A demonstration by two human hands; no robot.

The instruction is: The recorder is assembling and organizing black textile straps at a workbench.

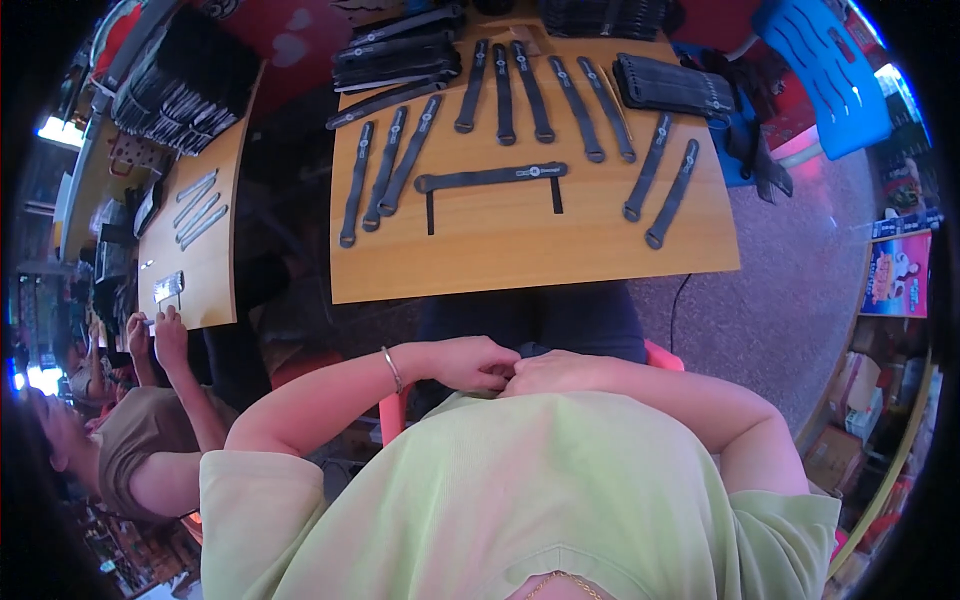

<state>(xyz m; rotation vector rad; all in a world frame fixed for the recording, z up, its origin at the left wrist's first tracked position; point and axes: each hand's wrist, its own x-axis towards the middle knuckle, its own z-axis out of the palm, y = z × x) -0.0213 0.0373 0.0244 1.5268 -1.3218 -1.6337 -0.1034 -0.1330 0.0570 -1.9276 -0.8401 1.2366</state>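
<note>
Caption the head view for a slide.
Both hands, left and right, meet at the shirt hem; black straps lie untouched on the wooden table.

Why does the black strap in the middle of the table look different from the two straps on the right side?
The middle strap lies flat crosswise on the wooden table, while the two right straps lie slanted, pointing toward and away from the person. The middle strap has two thin black pieces hanging off it toward the table's near edge; the right straps have none. The middle strap lies alone; the right ones lie side by side. All are long, black, with a rounded end.
</note>
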